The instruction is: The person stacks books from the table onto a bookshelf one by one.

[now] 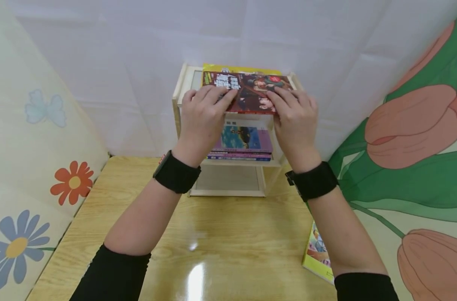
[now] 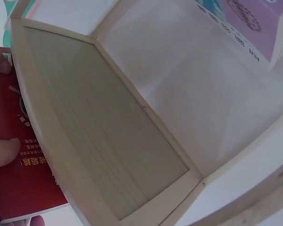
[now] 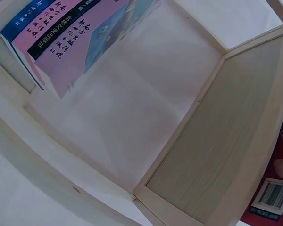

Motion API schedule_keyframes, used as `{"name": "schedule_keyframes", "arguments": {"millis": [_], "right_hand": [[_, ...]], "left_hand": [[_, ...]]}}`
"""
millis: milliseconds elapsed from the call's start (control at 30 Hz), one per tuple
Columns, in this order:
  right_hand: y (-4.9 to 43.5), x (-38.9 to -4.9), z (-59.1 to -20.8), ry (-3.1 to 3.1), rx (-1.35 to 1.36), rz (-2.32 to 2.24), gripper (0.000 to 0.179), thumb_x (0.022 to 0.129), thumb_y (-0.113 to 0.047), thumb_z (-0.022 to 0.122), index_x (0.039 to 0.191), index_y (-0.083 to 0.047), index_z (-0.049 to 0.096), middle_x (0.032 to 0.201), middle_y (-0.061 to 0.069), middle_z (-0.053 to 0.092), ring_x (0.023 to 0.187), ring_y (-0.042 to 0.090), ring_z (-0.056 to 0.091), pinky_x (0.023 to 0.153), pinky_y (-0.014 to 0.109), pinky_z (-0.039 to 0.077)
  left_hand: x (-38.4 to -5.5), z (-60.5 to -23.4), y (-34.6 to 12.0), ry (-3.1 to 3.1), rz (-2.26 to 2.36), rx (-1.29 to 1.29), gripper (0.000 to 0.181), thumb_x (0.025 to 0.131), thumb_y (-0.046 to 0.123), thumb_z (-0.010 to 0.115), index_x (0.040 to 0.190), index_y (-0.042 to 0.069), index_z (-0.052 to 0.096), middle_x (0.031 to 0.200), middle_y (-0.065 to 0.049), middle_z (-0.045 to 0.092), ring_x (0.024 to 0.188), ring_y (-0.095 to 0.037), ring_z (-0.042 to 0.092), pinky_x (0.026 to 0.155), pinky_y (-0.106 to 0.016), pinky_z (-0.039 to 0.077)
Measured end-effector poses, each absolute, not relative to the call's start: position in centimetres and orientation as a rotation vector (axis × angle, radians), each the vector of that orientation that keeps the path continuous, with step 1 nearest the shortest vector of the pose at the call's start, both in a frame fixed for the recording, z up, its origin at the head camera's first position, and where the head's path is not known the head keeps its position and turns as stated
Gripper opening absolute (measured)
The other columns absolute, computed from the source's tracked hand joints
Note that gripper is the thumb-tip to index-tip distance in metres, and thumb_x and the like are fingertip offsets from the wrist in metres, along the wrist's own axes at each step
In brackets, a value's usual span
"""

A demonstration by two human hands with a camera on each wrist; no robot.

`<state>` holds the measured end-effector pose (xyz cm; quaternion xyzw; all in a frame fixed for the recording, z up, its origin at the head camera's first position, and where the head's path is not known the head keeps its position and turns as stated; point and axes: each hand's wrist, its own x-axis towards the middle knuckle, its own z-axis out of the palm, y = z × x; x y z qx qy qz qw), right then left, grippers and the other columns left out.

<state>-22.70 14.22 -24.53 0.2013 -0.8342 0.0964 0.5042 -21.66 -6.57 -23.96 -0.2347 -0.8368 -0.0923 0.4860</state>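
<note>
A dark red book (image 1: 247, 98) with white lettering and cartoon figures lies flat at the top of a small wooden shelf (image 1: 188, 85). My left hand (image 1: 205, 119) grips its near left part, fingers on the cover. At the near right part, my right hand (image 1: 297, 119) holds the same book, fingers spread over the top. From below, the left wrist view shows a thumb (image 2: 5, 151) against the red back cover. A barcode label (image 3: 272, 197) shows on that cover in the right wrist view. Behind it, a yellow book (image 1: 243, 69) sticks out at the far edge.
Several purple and blue books (image 1: 247, 144) lie stacked on the middle shelf. The bottom shelf panel (image 1: 228, 179) sits low over the wood-grain table (image 1: 213, 234). A yellow-edged book (image 1: 318, 255) lies by my right forearm. White cloth (image 1: 145, 62) hangs behind the shelf.
</note>
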Motion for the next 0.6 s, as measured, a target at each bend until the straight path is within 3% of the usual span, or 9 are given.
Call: {"name": "schedule_keyframes", "arguments": {"millis": [133, 267, 400, 600], "right_hand": [[14.7, -22.7, -24.5, -2.050, 0.557, 0.268, 0.030, 0.089, -0.006, 0.057, 0.118, -0.009, 0.067, 0.118, 0.009, 0.067, 0.106, 0.030, 0.060, 0.094, 0.044, 0.044], [15.9, -22.1, -24.6, -2.081, 0.682, 0.332, 0.041, 0.084, -0.015, 0.064, 0.123, -0.005, 0.060, 0.125, 0.013, 0.063, 0.113, 0.031, 0.057, 0.103, 0.043, 0.040], [17.0, -21.6, -24.7, -2.090, 0.776, 0.395, 0.041, 0.089, -0.025, 0.063, 0.122, -0.002, 0.060, 0.127, 0.015, 0.061, 0.118, 0.032, 0.055, 0.108, 0.042, 0.036], [17.2, -21.8, -24.4, -2.121, 0.825, 0.432, 0.038, 0.094, -0.022, 0.059, 0.127, -0.003, 0.059, 0.133, 0.014, 0.057, 0.125, 0.030, 0.050, 0.111, 0.038, 0.032]], "left_hand": [[-21.6, -24.4, -7.0, -2.038, -0.289, -0.608, 0.026, 0.097, 0.016, 0.051, 0.119, 0.013, 0.065, 0.110, -0.005, 0.069, 0.107, -0.022, 0.061, 0.085, -0.042, 0.044], [-21.5, -24.7, -7.5, -2.032, -0.349, -0.680, 0.021, 0.094, 0.020, 0.058, 0.112, 0.011, 0.062, 0.112, -0.006, 0.068, 0.111, -0.022, 0.060, 0.089, -0.041, 0.043], [-21.5, -24.7, -8.1, -2.045, -0.371, -0.773, 0.024, 0.093, 0.026, 0.060, 0.111, 0.010, 0.062, 0.121, -0.006, 0.066, 0.115, -0.023, 0.058, 0.093, -0.041, 0.044], [-21.9, -24.3, -8.8, -2.065, -0.472, -0.861, 0.029, 0.098, 0.025, 0.051, 0.116, 0.006, 0.064, 0.125, -0.011, 0.062, 0.119, -0.026, 0.055, 0.101, -0.039, 0.042]]}}
